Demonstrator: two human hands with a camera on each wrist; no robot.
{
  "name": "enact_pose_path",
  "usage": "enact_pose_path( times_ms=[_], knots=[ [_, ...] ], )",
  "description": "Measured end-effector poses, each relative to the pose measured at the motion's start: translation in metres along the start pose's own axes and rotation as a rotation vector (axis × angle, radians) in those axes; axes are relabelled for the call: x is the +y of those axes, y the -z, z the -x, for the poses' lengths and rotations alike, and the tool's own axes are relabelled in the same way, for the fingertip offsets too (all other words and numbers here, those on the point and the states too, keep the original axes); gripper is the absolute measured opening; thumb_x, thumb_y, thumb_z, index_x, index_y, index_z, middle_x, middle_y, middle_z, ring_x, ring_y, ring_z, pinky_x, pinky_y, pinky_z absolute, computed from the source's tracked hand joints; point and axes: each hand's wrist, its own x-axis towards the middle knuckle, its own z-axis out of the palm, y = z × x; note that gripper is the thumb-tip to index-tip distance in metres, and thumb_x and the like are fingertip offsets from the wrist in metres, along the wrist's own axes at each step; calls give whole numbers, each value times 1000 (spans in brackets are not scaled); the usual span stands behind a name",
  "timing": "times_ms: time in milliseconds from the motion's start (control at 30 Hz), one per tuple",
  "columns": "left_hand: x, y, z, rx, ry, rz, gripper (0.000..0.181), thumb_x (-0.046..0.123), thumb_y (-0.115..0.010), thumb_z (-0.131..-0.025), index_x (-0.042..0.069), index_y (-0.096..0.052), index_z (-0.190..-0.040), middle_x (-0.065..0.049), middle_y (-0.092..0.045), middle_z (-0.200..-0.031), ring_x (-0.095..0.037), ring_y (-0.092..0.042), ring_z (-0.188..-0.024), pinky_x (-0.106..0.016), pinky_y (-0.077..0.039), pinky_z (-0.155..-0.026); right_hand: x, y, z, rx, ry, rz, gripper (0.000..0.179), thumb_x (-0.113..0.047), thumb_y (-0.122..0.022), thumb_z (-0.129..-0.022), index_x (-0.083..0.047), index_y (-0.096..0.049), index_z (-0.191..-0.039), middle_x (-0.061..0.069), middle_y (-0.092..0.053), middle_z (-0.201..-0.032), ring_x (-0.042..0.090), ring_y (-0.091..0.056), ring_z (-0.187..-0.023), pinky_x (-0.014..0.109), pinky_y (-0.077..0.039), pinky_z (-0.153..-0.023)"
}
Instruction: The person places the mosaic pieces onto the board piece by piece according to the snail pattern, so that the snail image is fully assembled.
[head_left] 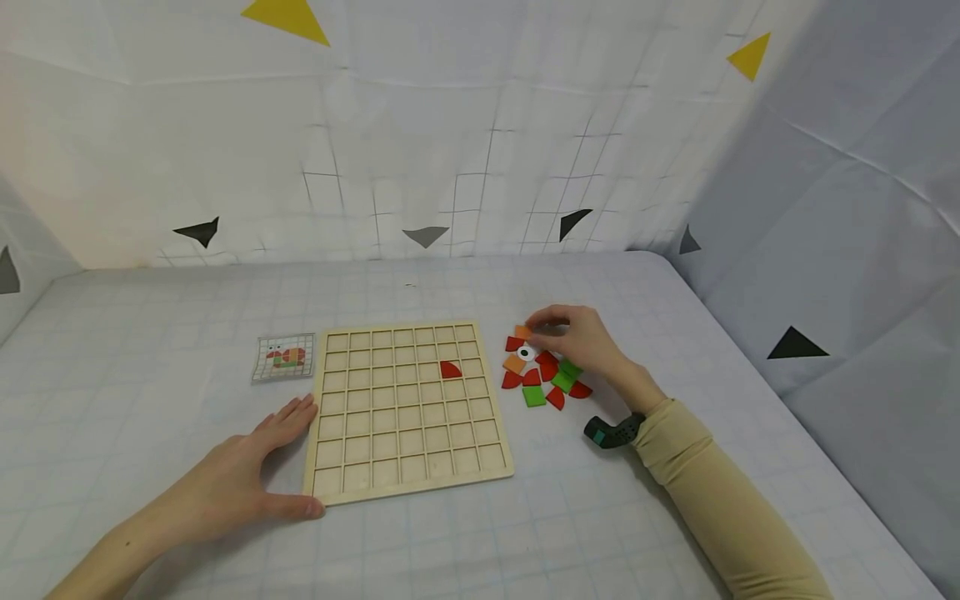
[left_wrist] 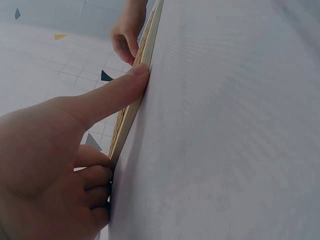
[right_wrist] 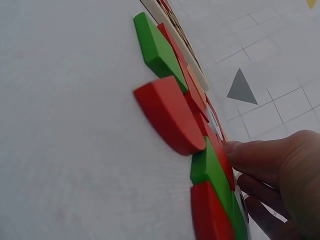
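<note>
My left hand [head_left: 236, 479] rests at the left edge of the wooden grid board [head_left: 408, 417], thumb at its near corner and fingertips on its side. In the left wrist view the thumb [left_wrist: 112, 97] lies along the board's edge. A single red quarter-circle tile [head_left: 450, 370] sits in one of the board's cells. Right of the board, my right hand [head_left: 581, 337] reaches over a loose pile of tiles, pinching an orange square tile [head_left: 522, 332] at its far end. The index fingertip is hidden in the right wrist view.
A small picture card [head_left: 284, 357] with a grid and a coloured figure lies left of the board. The pile holds several red quarter-circles [right_wrist: 170, 115], green squares [right_wrist: 160, 55], another orange square [head_left: 513, 363] and an eye tile [head_left: 527, 353]. White sheeting [head_left: 420, 167] rises behind the table.
</note>
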Motion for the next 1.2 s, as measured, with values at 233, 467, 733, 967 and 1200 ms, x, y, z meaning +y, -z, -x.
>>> enact_pose_path(
  times_ms=[233,467,733,967,1200],
  knots=[
    [0,0,0,6,-5,-1,120,77,-74,-62,20,-31,-158,-9,-27,-164,-51,-28,-144,-71,-29,-106,0,0,1,9,11,-11,25,-17,-79,-88,-11,-74,-111,4,-73,-109,22,-65,-106,43,-54,-97],
    [0,1,0,5,-13,1,120,77,-74,-62,19,-32,-158,-10,-27,-164,-52,-28,-144,-71,-28,-107,-1,0,2,22,16,10,25,-18,-78,-88,-12,-75,-112,4,-73,-111,23,-64,-108,42,-53,-96],
    [-1,0,0,5,-12,-2,120,77,-75,-62,20,-32,-158,-9,-28,-164,-52,-29,-144,-71,-29,-106,0,-2,2,36,92,42,25,-15,-78,-88,-8,-75,-111,7,-74,-110,25,-65,-107,44,-54,-95],
    [-2,-1,0,8,-12,-12,119,77,-75,-62,20,-33,-158,-9,-28,-164,-51,-30,-143,-72,-28,-106,1,-1,2,40,165,43,27,-14,-77,-88,-4,-73,-113,10,-74,-110,28,-67,-108,46,-54,-96],
    [-2,-1,0,8,-11,-9,119,77,-74,-62,21,-31,-158,-9,-27,-164,-51,-29,-144,-72,-28,-105,-6,0,3,61,191,8,28,-16,-77,-89,-6,-72,-114,7,-74,-111,25,-65,-109,46,-53,-97]
  ],
)
